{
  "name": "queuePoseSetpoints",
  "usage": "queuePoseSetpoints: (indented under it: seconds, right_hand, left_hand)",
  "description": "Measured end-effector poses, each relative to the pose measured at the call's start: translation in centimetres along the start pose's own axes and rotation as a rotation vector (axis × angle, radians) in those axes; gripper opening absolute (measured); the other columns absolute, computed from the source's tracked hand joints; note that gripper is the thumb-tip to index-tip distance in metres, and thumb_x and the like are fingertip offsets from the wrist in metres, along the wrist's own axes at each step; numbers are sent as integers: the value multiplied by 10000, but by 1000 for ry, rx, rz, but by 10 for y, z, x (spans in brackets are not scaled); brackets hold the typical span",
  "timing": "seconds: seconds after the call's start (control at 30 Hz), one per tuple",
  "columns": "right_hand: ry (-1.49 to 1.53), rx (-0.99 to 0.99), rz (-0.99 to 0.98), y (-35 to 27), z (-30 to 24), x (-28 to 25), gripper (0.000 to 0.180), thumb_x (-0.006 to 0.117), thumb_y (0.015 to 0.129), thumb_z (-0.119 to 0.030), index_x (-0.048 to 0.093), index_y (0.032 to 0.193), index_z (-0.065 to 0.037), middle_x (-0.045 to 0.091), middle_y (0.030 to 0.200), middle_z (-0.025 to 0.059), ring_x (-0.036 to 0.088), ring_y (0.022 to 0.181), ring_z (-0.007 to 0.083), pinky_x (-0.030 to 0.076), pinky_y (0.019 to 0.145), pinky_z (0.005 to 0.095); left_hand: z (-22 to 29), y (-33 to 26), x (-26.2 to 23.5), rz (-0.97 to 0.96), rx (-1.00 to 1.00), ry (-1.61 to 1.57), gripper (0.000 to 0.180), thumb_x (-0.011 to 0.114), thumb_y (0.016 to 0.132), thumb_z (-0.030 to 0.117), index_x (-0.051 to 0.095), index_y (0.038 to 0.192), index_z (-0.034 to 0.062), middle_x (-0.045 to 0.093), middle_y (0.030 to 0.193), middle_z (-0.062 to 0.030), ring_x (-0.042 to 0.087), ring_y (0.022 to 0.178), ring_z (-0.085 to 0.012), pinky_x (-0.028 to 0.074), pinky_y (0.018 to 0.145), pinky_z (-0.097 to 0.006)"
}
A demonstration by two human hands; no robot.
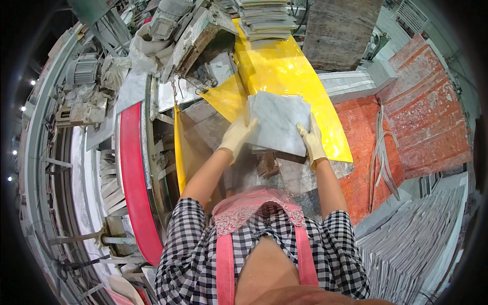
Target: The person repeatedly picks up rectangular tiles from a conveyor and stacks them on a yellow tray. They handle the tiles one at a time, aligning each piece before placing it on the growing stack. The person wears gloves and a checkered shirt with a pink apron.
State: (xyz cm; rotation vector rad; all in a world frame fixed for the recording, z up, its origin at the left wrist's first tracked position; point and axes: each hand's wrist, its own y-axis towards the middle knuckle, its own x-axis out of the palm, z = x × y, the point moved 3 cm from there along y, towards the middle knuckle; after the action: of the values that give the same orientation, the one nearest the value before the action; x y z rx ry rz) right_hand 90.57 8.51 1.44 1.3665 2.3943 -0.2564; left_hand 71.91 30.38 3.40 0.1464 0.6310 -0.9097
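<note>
A stack of square grey-white marble tiles [280, 123] is held in front of me, over the edge of a wet yellow sheet [305, 81]. My left hand [238, 133], in a pale glove, grips the stack's left side. On the right side my right hand [313, 136], gloved the same way, is closed on it with the thumb on the top tile's face. The fingers of both hands are partly hidden behind the tiles.
More stacked tiles [265, 19] stand at the yellow sheet's far end. A red strip [140, 183] runs along the left, near a motor [84, 70]. Many thin slabs [414, 244] stand in rows at lower right. An orange sheet [356, 152] carries loose pale straps [384, 157].
</note>
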Motion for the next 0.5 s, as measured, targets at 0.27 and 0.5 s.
queuePoseSetpoints:
  seconds: [0.27,0.5]
  right_hand:
    - [-109,149,-94,13,-14,-2,796,724,895,-120,329,1578,-12,398,1592,238,402,1467,320,341,1180,363]
    - [110,193,-27,8,-10,1,820,681,906,-49,256,1606,-3,296,1659,190,298,1526,283,276,1220,353]
  left_hand:
    - [1,-4,26,2,-48,-97,632,545,962,432,526,1377,-44,583,1343,-326,563,1261,-460,442,1067,-476]
    - [-18,8,25,-498,-279,-905,636,676,971,393,545,1389,-67,656,1290,-119,621,1165,-203,471,1012,-331]
